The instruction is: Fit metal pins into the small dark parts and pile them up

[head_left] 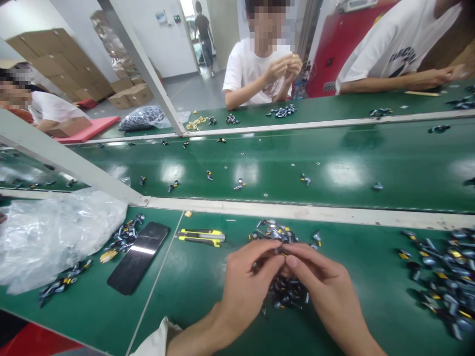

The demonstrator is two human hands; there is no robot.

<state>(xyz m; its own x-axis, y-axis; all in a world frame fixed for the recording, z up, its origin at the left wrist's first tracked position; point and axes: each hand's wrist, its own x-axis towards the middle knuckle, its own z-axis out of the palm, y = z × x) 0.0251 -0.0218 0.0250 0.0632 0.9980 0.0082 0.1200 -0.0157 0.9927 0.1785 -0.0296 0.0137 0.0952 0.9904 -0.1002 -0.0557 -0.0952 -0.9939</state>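
My left hand point(247, 279) and my right hand point(324, 279) meet above a pile of small dark metallic parts point(287, 291). The thumbs and fingers of both are pinched together around a small dark piece, mostly hidden between the fingertips. More shiny parts point(272, 230) of the same kind lie just beyond the fingers. To the left of my hands rests a yellow and black utility knife point(200, 237). A black phone point(138, 258) lies further left on the green table point(178, 301).
A clear plastic bag point(55, 232) covers the left side, and a large heap of parts point(441, 277) is at the right. Beyond a white rail point(315, 214), scattered parts lie on a green belt point(345, 153). People in white shirts sit across and at far left.
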